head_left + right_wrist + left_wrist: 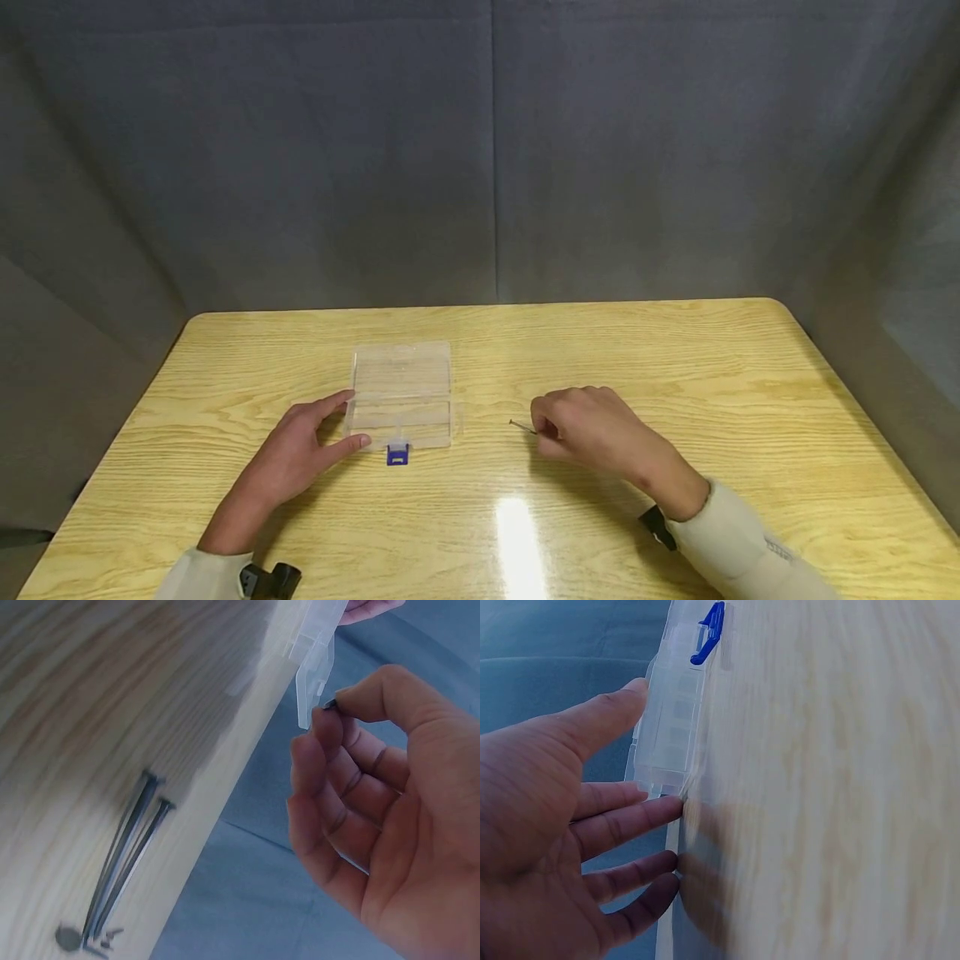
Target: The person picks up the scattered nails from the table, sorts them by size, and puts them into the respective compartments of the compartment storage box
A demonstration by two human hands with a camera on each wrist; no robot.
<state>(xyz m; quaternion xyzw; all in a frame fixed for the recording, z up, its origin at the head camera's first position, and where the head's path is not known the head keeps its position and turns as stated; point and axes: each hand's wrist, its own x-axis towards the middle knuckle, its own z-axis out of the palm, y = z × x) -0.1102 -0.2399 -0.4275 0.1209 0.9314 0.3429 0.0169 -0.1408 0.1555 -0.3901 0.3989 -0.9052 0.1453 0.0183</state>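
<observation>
A clear plastic box (401,423) lies on the table with its lid (402,371) folded back and a blue latch (397,455) at its front. My left hand (291,446) rests at the box's left end, fingers nearly straight, thumb at the front corner and a fingertip near the hinge side. To the right of the box, my right hand (592,425) pinches a small dark metal piece (330,704) between thumb and index finger; most of it is hidden. Long nails (124,855) lie on the wood beneath that hand, and a nail end (522,427) shows beside its fingers.
Small metal bits (111,937) and a round dark disc (68,937) lie at the nails' lower ends in the right wrist view. The wooden table (675,350) backs onto grey curtains (495,150).
</observation>
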